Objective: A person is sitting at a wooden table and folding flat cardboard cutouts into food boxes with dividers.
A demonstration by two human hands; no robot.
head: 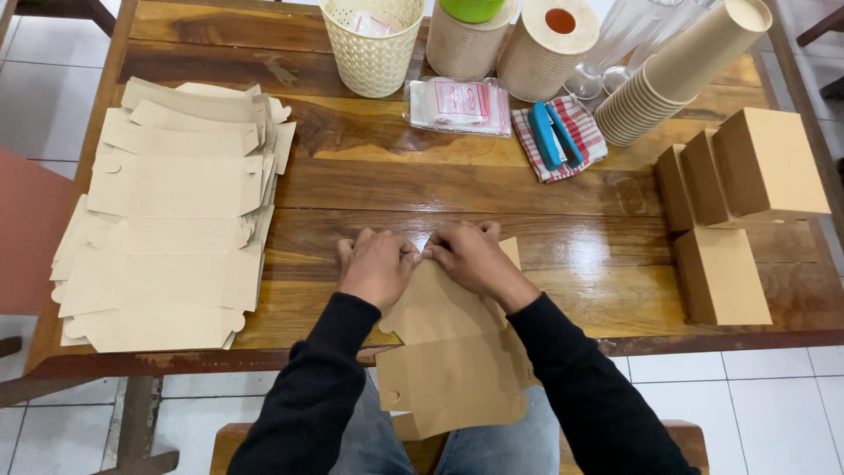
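A flat brown cardboard box blank [448, 352] lies across the near edge of the wooden table [422, 185] and hangs over my lap. My left hand [376, 264] and my right hand [475, 257] press side by side on its far edge, fingers curled down onto the card where a flap folds. Both wrists wear black sleeves. The far tip of the blank is hidden under my fingers.
A stack of flat box blanks [171, 220] fills the table's left side. Several folded brown boxes [747, 202] stand at the right. At the back are a cream basket [374, 44], paper rolls [545, 44], stacked paper cups [677, 79], a bag of small packets [459, 104] and a blue stapler [556, 134] on a checked cloth.
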